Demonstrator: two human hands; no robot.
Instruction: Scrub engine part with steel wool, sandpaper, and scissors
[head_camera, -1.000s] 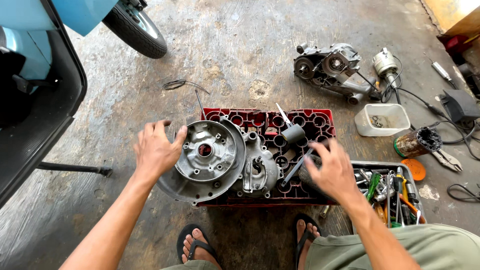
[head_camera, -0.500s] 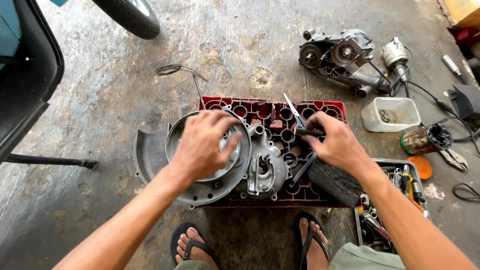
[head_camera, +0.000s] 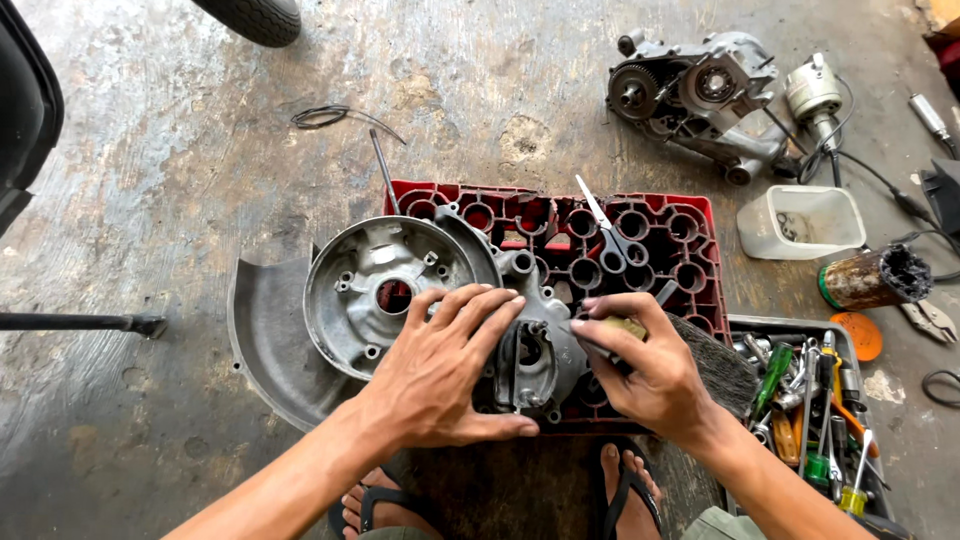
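Engine case (head_camera: 420, 300) stripped on red crate (head_camera: 640, 240); left hand (head_camera: 445, 375) flat, steadying; right hand (head_camera: 650, 365) gripping a tool (head_camera: 612, 330), still cleaning

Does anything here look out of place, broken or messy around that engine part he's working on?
Nothing looks broken. The grey engine casing overhangs the left edge of the red crate rather than resting fully on it, steadied by the left hand. A pair of scissors lies loose on the crate, and the tool tray is a jumble.
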